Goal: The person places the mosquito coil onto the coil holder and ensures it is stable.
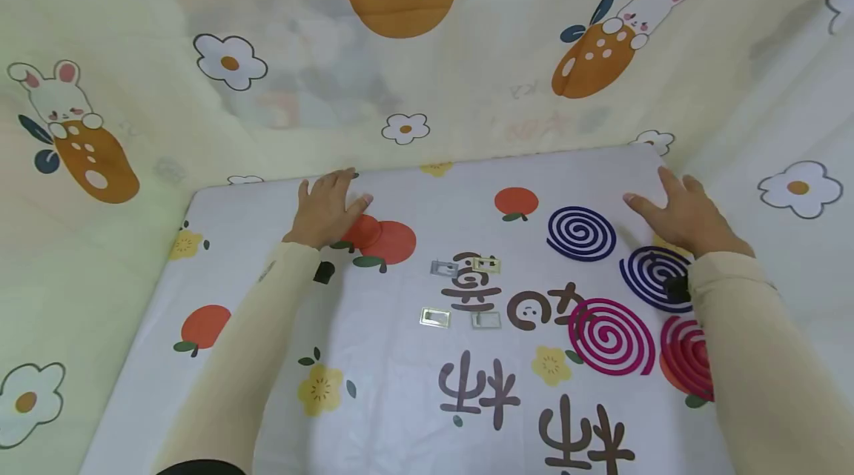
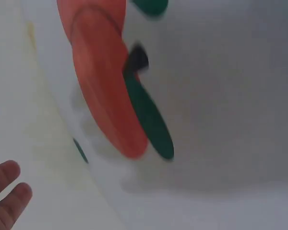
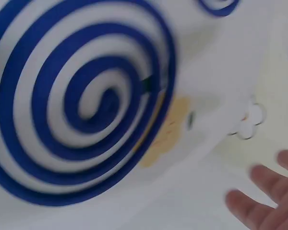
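Patterned cloth (image 1: pixel 480 52) with rabbits and flowers hangs across the top of the frame and down both sides. In front of it, a table (image 1: pixel 394 423) with a white cover reaches to the bottom edge. Printed fruit and brown characters on the cover could confuse the eye, so reach for raised edges rather than colours.

The right sleeve (image 1: pixel 760 356), lower right, hides part of one pink coil (image 1: pixel 689 356); keeping that forearm high would avoid dragging it.

The right hand (image 1: pixel 690 216), upper right, has its thumb well out and its grasp bare; the left hand (image 1: pixel 325 212), upper left of centre, is spread and likewise holds nothing. Whether either touches the table I cannot tell.

Right of centre lie two blue coils (image 1: pixel 581 234) and another pink one. Their thin turns might flex or snap, so support rim and centre together. Four small metal plates (image 1: pixel 435 317) lie mid-frame; pinch these by their edges.
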`<state>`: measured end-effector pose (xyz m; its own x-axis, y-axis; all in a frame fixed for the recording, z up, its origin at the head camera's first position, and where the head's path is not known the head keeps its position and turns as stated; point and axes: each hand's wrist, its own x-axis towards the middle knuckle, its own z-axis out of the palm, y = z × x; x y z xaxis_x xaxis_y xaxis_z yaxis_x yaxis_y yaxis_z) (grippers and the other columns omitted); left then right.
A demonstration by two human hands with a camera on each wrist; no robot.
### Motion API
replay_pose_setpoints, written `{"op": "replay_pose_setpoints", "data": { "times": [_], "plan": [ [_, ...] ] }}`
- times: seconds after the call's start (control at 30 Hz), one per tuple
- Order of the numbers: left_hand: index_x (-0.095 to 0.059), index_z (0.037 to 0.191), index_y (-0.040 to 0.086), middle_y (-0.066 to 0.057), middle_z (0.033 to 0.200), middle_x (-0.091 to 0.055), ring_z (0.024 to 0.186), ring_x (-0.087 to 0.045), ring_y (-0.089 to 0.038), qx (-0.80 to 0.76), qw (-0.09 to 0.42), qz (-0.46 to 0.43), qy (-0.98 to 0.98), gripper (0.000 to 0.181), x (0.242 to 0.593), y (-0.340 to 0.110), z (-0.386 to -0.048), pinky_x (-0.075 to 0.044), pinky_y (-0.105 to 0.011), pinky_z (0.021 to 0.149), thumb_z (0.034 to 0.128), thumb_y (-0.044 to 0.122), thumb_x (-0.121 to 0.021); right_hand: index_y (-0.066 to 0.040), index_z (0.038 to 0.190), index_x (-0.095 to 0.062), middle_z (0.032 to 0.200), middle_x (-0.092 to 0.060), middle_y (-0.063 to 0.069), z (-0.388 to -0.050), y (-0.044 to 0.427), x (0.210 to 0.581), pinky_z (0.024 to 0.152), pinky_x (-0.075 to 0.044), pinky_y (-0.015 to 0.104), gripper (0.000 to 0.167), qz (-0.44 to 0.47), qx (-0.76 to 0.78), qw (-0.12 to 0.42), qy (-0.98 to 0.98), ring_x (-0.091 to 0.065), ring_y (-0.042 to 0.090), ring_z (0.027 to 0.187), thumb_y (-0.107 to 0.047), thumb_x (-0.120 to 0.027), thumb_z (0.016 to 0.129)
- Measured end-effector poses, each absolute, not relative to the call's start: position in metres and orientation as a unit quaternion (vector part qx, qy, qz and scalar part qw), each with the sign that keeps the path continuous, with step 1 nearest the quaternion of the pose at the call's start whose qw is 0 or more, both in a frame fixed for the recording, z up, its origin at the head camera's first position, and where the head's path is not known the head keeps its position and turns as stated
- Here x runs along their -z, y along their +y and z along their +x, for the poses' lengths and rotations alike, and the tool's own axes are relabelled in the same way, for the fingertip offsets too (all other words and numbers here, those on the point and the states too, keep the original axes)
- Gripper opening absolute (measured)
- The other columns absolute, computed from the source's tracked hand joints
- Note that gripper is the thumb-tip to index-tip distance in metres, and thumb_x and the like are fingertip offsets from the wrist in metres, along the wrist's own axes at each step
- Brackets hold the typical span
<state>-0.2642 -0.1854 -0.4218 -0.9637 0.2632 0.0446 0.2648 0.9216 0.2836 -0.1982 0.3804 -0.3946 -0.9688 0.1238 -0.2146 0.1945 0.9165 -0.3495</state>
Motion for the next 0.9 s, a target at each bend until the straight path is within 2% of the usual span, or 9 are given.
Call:
{"op": "replay_pose_setpoints", "data": {
  "times": [0.1,0.2,0.3,0.4,0.5,0.57,0.63,0.77,0.9],
  "plan": [
    [-0.035,0.161,0.006,-0.02,0.158,-0.047,0.147,-0.04,-0.04,0.184,-0.01,-0.158,-0.97,0.08,0.424,-0.176,-0.254,-0.015,-0.069,0.122,0.1035,0.059,-0.05,0.0,0.165,0.001,0.158,-0.012,0.047,-0.192,0.377,0.391,0.105,-0.024,0.083,0.106,0.065,0.213,0.1,0.97,-0.02,0.071,0.14,-0.069,-0.046,0.1],
    [-0.039,0.159,0.005,-0.019,0.151,-0.055,0.142,-0.047,-0.039,0.228,-0.039,-0.174,-0.957,0.078,0.422,-0.164,-0.237,-0.028,-0.062,0.121,0.1013,0.053,-0.06,0.001,0.165,-0.008,0.154,-0.027,0.046,-0.183,0.371,0.39,0.104,-0.033,0.079,0.101,0.055,0.238,0.113,0.963,-0.032,0.068,0.135,-0.062,-0.054,0.101],
    [-0.046,0.155,0.007,-0.015,0.146,-0.06,0.135,-0.054,-0.035,0.252,-0.067,-0.192,-0.946,0.076,0.423,-0.148,-0.219,-0.044,-0.053,0.113,0.0976,0.05,-0.068,0.002,0.163,-0.021,0.146,-0.04,0.042,-0.167,0.366,0.391,0.1,-0.043,0.075,0.093,0.049,0.263,0.124,0.955,-0.044,0.064,0.127,-0.056,-0.06,0.101],
    [-0.055,0.149,0.008,-0.01,0.141,-0.064,0.125,-0.06,-0.028,0.248,-0.09,-0.224,-0.938,0.073,0.426,-0.127,-0.203,-0.052,-0.047,0.104,0.094,0.052,-0.073,0.002,0.157,-0.035,0.137,-0.052,0.037,-0.148,0.365,0.396,0.095,-0.051,0.068,0.08,0.036,0.278,0.129,0.951,-0.054,0.055,0.119,-0.049,-0.063,0.102],
    [-0.064,0.14,0.007,-0.008,0.129,-0.07,0.117,-0.064,-0.024,0.231,-0.096,-0.278,-0.928,0.066,0.43,-0.108,-0.188,-0.053,-0.042,0.1,0.0917,0.051,-0.076,0.003,0.149,-0.047,0.123,-0.062,0.029,-0.134,0.363,0.405,0.085,-0.058,0.051,0.068,0.014,0.284,0.13,0.95,-0.06,0.043,0.107,-0.04,-0.067,0.101],
    [-0.068,0.134,0.007,-0.007,0.122,-0.073,0.111,-0.066,-0.023,0.215,-0.1,-0.313,-0.92,0.06,0.432,-0.096,-0.179,-0.053,-0.041,0.098,0.0913,0.048,-0.077,0.004,0.144,-0.053,0.114,-0.066,0.023,-0.126,0.361,0.411,0.077,-0.056,0.039,0.063,0.003,0.286,0.133,0.949,-0.061,0.035,0.1,-0.036,-0.071,0.099],
    [-0.072,0.128,0.007,-0.006,0.117,-0.075,0.108,-0.068,-0.023,0.198,-0.098,-0.346,-0.912,0.054,0.433,-0.085,-0.171,-0.051,-0.042,0.098,0.0908,0.046,-0.079,0.005,0.14,-0.057,0.107,-0.067,0.017,-0.118,0.358,0.418,0.071,-0.055,0.032,0.06,0.0,0.292,0.142,0.946,-0.061,0.03,0.093,-0.033,-0.075,0.097],
    [-0.077,0.12,0.011,-0.002,0.11,-0.076,0.102,-0.067,-0.019,0.154,-0.086,-0.385,-0.906,0.047,0.431,-0.066,-0.157,-0.045,-0.047,0.106,0.0892,0.046,-0.081,0.006,0.136,-0.06,0.098,-0.066,0.011,-0.104,0.354,0.426,0.064,-0.053,0.031,0.058,0.005,0.291,0.16,0.943,-0.058,0.025,0.086,-0.03,-0.078,0.094],
    [-0.078,0.107,0.015,0.004,0.094,-0.073,0.09,-0.065,-0.014,0.116,-0.075,-0.407,-0.903,0.038,0.432,-0.05,-0.148,-0.043,-0.05,0.108,0.088,0.048,-0.082,0.006,0.132,-0.063,0.093,-0.064,0.009,-0.094,0.35,0.429,0.06,-0.049,0.031,0.055,0.01,0.278,0.16,0.947,-0.054,0.024,0.085,-0.03,-0.078,0.093]
  ]
}}
